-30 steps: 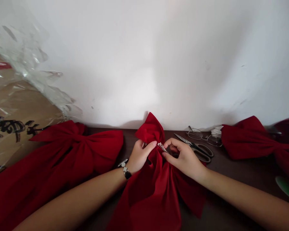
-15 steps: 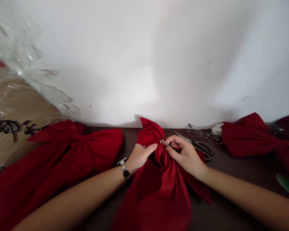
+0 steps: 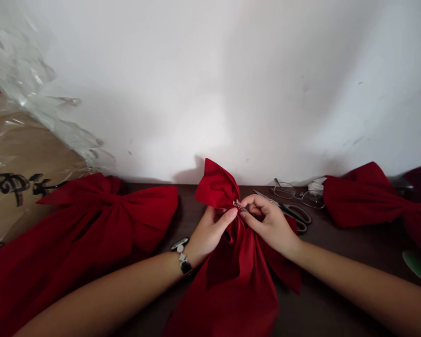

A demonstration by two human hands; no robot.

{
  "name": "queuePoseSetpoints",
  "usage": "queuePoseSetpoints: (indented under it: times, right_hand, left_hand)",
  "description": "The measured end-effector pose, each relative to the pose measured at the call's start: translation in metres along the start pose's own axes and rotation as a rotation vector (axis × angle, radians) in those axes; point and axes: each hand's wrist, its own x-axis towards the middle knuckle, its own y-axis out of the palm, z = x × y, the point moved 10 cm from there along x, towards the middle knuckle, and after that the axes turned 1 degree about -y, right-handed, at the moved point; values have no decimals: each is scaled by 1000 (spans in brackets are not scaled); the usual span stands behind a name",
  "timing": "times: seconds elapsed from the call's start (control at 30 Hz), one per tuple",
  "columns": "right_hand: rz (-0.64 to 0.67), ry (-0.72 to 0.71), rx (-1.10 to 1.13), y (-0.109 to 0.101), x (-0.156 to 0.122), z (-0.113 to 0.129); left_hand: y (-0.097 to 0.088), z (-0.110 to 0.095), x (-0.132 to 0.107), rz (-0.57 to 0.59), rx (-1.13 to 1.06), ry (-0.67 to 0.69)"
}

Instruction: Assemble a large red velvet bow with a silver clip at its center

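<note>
On the dark brown tabletop (image 3: 331, 267), right hand (image 3: 270, 225) is pinching a small silver metal clip (image 3: 240, 204), fingers narrow, at the centre of a red fabric bow (image 3: 236, 290), left hand (image 3: 208, 231) clutching the cloth w/ fingers closed.

Two bare forearms, the left forearm (image 3: 105, 295) and the right forearm (image 3: 358, 281), slender and smooth, entering from the lower corners and ending in a bare left hand (image 3: 210, 234) and right hand (image 3: 270, 227). Short, plain nails on the fingers (image 3: 232, 213). Around the left wrist, a silver-toned link bracelet (image 3: 181, 256) with a flat oval piece, a small star-shaped charm and a black rectangular block.
</note>
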Motion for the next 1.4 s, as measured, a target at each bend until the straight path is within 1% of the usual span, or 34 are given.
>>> queuePoseSetpoints:
  times: [0.07, 0.2, 0.33, 0.43, 0.53, 0.6, 0.77, 0.83, 1.0, 1.07, 1.13, 1.27, 1.4]
  right_hand:
    - [16, 9, 16, 3, -1, -1]
    - [32, 30, 71, 5, -2, -2]
    - [22, 18, 241, 2, -4, 4]
    - [-21, -41, 346, -4, -7, 13]
    - [-13, -83, 290, -5, -8, 21]
    - [-6, -83, 259, -5, -9, 24]
    - [-20, -64, 359, -7, -10, 32]
    - [9, -25, 414, -2, -12, 32]
    - [179, 127, 546, 27, -19, 19]
    - [195, 170, 529, 30, -19, 11]
    - [173, 177, 462, 27, -17, 6]
    - [108, 107, 273, 15, -12, 9]
    - [122, 32, 132, 13, -12, 16]
  left_hand:
    - [0, 3, -2, -4, -15, -5]
    - [6, 4, -3, 45, -109, 2]
    - [0, 1, -3, -11, -171, -4]
    - [-2, -1, -4, -29, -198, 5]
    - [-5, -4, -5, -61, -175, 44]
    - [-7, -3, -4, -75, -164, 54]
    - [-10, -2, 0, -81, -175, 80]
    - [-10, -1, 3, -71, -163, 66]
    - [-15, 1, 6, -96, -146, 48]
    - [-15, 1, 6, -91, -147, 48]
    - [-13, 1, 5, -80, -177, 40]
    - [-11, 3, 5, -65, -192, -10]
    - [-11, 3, 6, -47, -140, -43]
